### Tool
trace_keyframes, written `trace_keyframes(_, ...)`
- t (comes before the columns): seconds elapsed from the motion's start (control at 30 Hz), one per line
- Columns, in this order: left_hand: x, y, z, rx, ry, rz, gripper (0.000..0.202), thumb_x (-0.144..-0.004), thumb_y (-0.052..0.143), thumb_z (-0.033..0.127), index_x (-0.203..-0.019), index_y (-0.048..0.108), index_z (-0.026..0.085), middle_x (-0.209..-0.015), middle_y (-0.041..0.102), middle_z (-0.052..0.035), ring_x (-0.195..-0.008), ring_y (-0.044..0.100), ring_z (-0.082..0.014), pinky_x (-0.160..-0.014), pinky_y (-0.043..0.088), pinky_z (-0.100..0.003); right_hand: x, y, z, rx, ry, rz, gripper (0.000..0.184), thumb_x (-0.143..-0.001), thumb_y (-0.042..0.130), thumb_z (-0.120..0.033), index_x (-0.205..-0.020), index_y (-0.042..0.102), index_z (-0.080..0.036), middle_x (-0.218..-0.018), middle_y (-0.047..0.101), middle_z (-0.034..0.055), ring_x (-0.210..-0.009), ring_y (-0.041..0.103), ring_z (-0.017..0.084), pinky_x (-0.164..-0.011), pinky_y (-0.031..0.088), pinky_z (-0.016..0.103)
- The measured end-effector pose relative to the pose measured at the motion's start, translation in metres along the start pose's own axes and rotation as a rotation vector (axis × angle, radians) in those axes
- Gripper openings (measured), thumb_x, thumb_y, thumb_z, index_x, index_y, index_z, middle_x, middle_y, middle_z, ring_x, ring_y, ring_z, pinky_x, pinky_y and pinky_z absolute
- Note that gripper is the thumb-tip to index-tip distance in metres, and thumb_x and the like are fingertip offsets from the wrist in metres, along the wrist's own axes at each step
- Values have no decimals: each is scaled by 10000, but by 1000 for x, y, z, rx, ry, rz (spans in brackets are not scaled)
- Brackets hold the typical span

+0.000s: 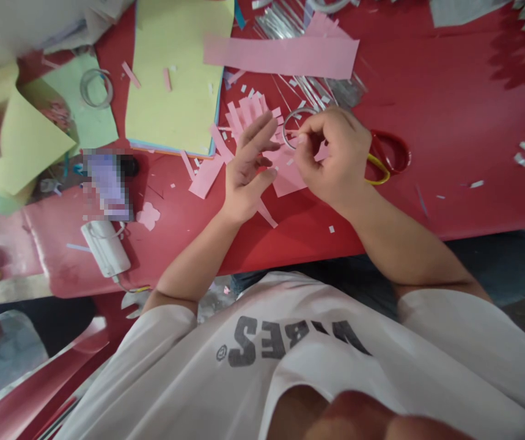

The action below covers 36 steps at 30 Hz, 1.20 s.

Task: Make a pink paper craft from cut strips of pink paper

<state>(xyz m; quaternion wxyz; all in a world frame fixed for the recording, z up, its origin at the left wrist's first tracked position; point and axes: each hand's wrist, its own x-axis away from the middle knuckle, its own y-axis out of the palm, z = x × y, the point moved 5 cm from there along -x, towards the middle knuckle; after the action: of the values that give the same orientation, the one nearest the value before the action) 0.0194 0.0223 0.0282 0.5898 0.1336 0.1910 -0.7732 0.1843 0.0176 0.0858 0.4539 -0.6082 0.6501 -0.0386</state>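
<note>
My right hand [335, 156] pinches the edge of a thin silver wire ring [290, 125] between thumb and fingertips. My left hand [248, 168] is beside it with fingers spread, its fingertips close to the ring. Under both hands lies a fringed sheet of pink paper [253, 113], with cut strips fanning out from it. Just past my right hand, a pair of scissors with red and yellow handles [388, 159] rests on the red tabletop [455, 122], partly hidden by my wrist.
A stack of yellow-green paper [175, 79] and a long pink paper strip [280, 55] lie beyond my hands. Silver strips [280, 24] sit at the far edge. To the left are another wire ring [96, 88], a white power adapter [105, 247] and a pink paper cut-out [148, 215].
</note>
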Motion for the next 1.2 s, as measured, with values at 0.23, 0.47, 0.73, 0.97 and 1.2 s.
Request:
trace_keyframes(0.23,2,4,-4,29,16,-106,675,-843,528,738,-1429,432,417,-1559,320,32,-1066,590,-246,-731,564,-387,1,5,4,24,32,-43,125,-963,448,-350,-975,558,-290,-894,666,37,-729,598,215,-762,531,427)
trace_keyframes(0.47,3,7,6,-47,40,-115,580,-931,383,691,-1441,388,416,-1571,274,22,-1180,580,-251,-806,546,-388,1,6,4,42,9,-39,84,-925,492,-282,-957,568,-272,-840,629,32,-768,603,225,-770,528,431)
trace_keyframes(0.73,2,5,23,-152,27,-59,559,-926,414,674,-1405,467,391,-1547,321,-3,-1210,556,-281,-876,551,-417,1,5,0,46,7,-64,125,-968,463,-311,-961,576,-259,-844,641,21,-719,585,187,-762,513,381)
trace_keyframes(0.97,2,7,27,-313,105,-28,571,-940,390,658,-1449,407,400,-1565,274,-17,-1275,509,-330,-993,501,-511,3,5,-1,17,67,-99,277,-1011,413,-400,-1056,651,-264,-858,674,40,-755,631,194,-801,533,378)
trace_keyframes(1.2,1,12,33,-391,118,-17,612,-951,398,615,-1508,302,379,-1609,169,-33,-1453,314,-406,-1107,413,-572,3,6,-7,-356,150,-108,266,-989,491,-370,-1188,646,-284,-896,706,15,-746,638,158,-700,537,325)
